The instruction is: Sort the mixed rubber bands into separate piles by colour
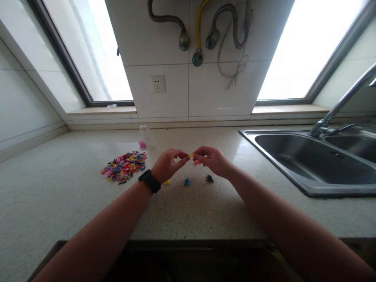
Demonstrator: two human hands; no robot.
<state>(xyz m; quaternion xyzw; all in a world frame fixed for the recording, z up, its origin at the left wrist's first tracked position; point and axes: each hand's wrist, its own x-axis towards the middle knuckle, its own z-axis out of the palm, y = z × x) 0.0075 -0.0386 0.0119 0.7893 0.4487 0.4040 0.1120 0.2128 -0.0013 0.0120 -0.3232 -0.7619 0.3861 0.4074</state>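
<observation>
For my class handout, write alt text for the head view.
A person's left hand and right hand pinch a small yellow item above a speckled counter. A multicoloured pile of small pieces lies left; a blue cluster and a black cluster lie nearer the viewer; a steel sink is at right.

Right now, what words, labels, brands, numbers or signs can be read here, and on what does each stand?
None can be read.
Black wristband: no legible marking.
Wall socket: slots show, no legible lettering.
Clear container: no legible label.
Yellow piece in the fingers: too small to tell.
</observation>
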